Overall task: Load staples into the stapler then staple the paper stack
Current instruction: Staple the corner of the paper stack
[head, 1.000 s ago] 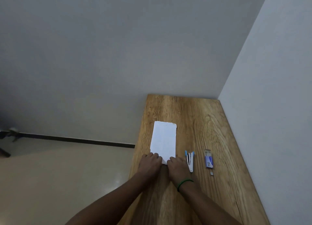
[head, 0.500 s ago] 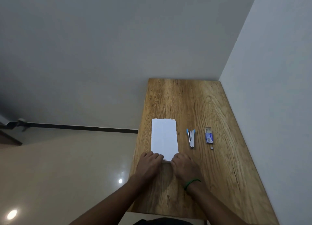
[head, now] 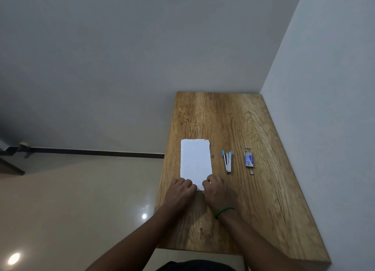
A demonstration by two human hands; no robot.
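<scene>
Stapler [head: 227, 162] lies untouched on the counter [head: 263, 209], just right of the paper stack [head: 195, 161]. The left hand [head: 180, 191] and right hand [head: 218, 190] have their fingers [head: 187, 184] curled over the stack's near edge, apparently pinching it. A careless release could fan the sheets out of square or nudge them toward the counter's left edge nearby. A reach across could knock the staple box [head: 249, 159] or the small grey piece [head: 251, 172] beside it. The stapler looks slim, white and metal, blue-tipped at its far end.
</scene>
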